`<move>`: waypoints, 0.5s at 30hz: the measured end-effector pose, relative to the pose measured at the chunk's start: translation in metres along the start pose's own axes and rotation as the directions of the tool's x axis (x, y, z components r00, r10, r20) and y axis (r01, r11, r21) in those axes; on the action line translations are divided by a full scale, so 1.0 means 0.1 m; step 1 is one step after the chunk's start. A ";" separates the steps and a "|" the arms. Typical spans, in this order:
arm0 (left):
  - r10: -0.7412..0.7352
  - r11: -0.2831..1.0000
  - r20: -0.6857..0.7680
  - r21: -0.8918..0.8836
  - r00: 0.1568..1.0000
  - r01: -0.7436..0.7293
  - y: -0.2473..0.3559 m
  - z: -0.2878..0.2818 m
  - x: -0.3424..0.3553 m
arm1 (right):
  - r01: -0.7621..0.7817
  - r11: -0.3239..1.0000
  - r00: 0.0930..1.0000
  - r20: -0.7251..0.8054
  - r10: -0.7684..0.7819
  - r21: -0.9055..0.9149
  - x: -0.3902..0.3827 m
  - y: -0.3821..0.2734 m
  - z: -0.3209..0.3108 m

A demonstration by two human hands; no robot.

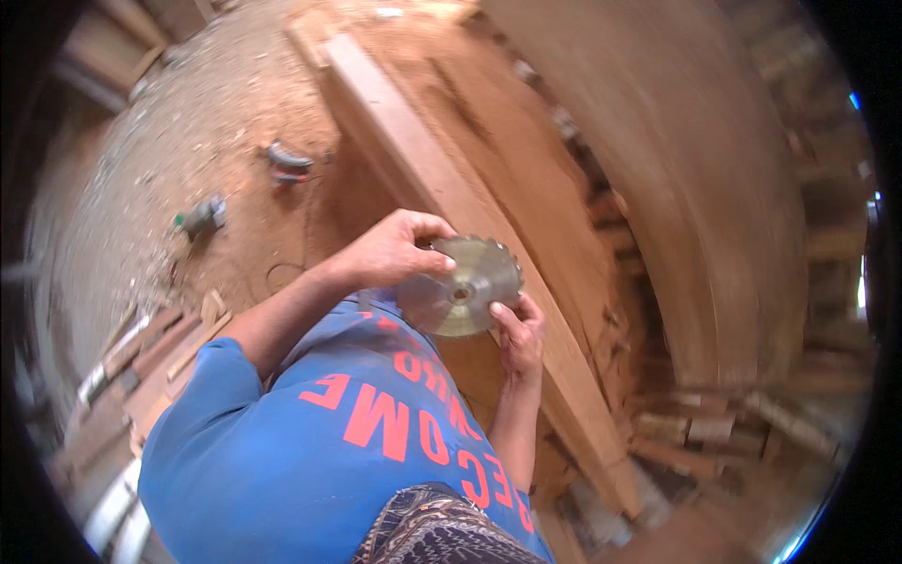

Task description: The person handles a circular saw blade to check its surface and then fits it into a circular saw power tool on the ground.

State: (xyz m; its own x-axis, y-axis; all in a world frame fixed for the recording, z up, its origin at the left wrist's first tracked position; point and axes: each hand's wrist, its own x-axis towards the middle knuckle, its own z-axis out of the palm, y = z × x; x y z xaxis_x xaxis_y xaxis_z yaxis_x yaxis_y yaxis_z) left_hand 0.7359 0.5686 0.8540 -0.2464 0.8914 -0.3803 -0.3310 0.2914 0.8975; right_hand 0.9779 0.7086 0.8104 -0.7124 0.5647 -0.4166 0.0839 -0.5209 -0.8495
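A round, toothed circular saw blade with a small hole at its centre is held up in front of my chest. My left hand grips its upper left edge, thumb lying on the blade's face. On the lower right edge, my right hand pinches it with the thumb on the near face; its other fingers are mostly hidden behind. Below and beyond the blade runs a long, squared wooden beam, slanting from far left to near right.
On the sawdust-covered ground at left lie a grey-and-red power tool and a greenish tool or container, both blurred. A broad wooden slab stands at right. Scrap wood pieces are piled at lower left, with more offcuts at lower right.
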 end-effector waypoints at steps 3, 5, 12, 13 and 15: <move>0.033 0.997 -0.092 -0.062 0.995 -0.039 -0.37 -0.20 -0.21 | -0.018 0.974 0.996 0.082 0.037 -0.224 0.16 0.18 0.05; 0.035 0.994 -0.175 -0.092 0.984 -0.052 -0.48 -0.28 -0.41 | 0.019 0.929 0.991 0.132 0.032 -0.370 0.27 0.26 0.16; 0.588 0.714 -0.320 0.636 0.743 -0.291 -0.63 -0.52 -0.92 | -0.112 0.828 0.978 0.088 0.191 -0.550 0.61 0.62 0.39; 0.650 0.654 -0.309 0.693 0.694 -0.303 -0.65 -0.57 -1.01 | -0.237 0.864 0.948 0.089 0.306 -0.443 0.62 0.65 0.48; 0.746 0.533 -0.268 0.788 0.609 -0.306 -0.72 -0.68 -1.18 | -0.483 0.850 0.848 0.127 0.514 -0.211 0.67 0.75 0.70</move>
State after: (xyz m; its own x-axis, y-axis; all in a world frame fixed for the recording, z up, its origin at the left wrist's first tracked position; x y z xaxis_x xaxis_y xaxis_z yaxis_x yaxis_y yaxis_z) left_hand 0.7269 0.4190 0.8193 -0.6415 0.6674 0.3783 0.6171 0.1559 0.7713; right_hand 0.8877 0.6622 0.7411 -0.6495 0.1301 -0.7491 0.5627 -0.5804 -0.5887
